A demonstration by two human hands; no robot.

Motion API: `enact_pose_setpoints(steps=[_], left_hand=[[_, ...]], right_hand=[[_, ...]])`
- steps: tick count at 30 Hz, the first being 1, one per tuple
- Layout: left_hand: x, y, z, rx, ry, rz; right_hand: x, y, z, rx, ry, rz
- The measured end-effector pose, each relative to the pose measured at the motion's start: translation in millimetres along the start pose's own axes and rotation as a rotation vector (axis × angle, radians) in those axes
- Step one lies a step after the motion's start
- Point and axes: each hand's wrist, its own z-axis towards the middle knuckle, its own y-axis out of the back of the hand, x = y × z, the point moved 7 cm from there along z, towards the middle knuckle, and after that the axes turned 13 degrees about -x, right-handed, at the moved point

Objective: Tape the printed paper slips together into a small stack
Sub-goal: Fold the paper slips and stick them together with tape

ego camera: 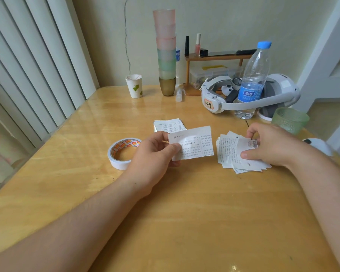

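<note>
Between the two hands, over the wooden surface [185,213], a single printed paper slip [192,142] is held up flat, pinched at its left edge by the left hand [153,154], thumb on top and fingers [175,163] curled beneath. Just behind those fingers lies a roll of tape [122,152], flat on the surface and partly hidden by the hand. Beyond the held slip, farther from the person, a small pile of slips [169,124] rests on the surface. To the right, the right hand [271,146] grips a fanned, loose heap of slips [236,154], thumb pressing its top sheet and fingertips curled at the far edge. Past that hand stand a green glass [290,119], a water bottle [251,83] and a white headset [263,97].
</note>
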Motion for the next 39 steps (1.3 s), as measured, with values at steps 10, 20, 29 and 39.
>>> enact_pose_setpoints(steps=[10, 20, 29, 39], left_hand=[[2, 0, 2, 0.013, 0.000, -0.003], [4, -1, 4, 0.011, 0.038, -0.045], [6, 2, 6, 0.019, 0.157, -0.184], [1, 2, 3, 0.018, 0.230, -0.329]], right_hand=[[5, 5, -6, -0.020, 0.006, 0.003], [5, 35, 1, -0.280, -0.149, 0.754], [30, 23, -14, -0.225, -0.264, 1.288], [34, 22, -18, -0.318, -0.089, 0.737]])
